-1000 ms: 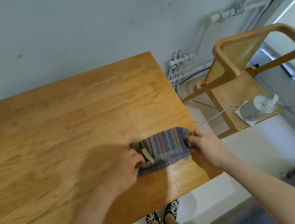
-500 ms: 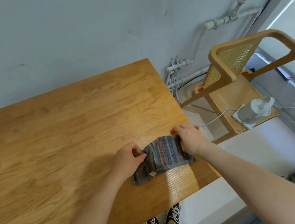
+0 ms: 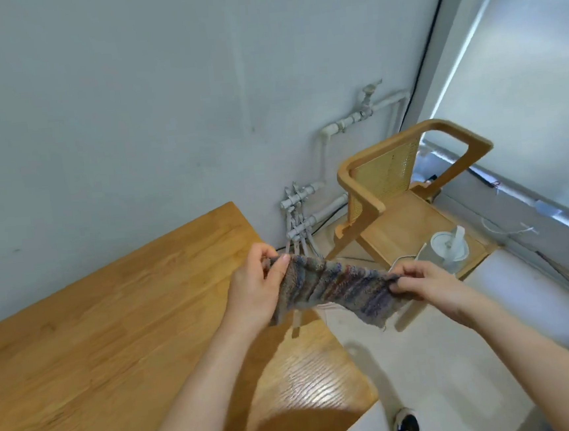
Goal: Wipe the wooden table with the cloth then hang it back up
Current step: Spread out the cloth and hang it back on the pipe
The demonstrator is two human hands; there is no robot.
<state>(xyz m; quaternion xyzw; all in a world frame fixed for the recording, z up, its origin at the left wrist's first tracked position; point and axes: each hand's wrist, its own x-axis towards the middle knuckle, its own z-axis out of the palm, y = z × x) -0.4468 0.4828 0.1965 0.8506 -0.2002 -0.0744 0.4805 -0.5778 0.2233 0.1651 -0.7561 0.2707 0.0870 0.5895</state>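
- Count: 1 cloth (image 3: 334, 286), 2 hands, 1 bench (image 3: 114, 333), 1 chair (image 3: 406, 204), 1 white gadget (image 3: 449, 249) w/ a cord on the chair seat, 1 shoe (image 3: 407, 428) showing on the floor, plus a bunch of grey pipes (image 3: 337, 131) along the wall.
- Cloth: striped, grey-blue w/ reddish lines. It's held up in the air and stretched btwn both hands, over the bench's right edge and the floor just beyond it.
- left hand (image 3: 255, 286): above the bench's far right part. Fingers (image 3: 279, 267) are narrow, thumb and fingertips pinching the cloth's left end, w/ fabric bunched in the grip.
- right hand (image 3: 430, 285): out past the bench edge, in front of the chair. Fingers curled tight, pinching the cloth's right end at its top corner.
- The cloth's top edge runs fairly taut from one pinch to the other, and the rest hangs below in folds. The lower right corner droops lowest.
- A small pale tag dangles from the bottom edge near the left hand, over the bench surface.
- Chair stands right of the bench, near the wall and pipes, well apart from the cloth.
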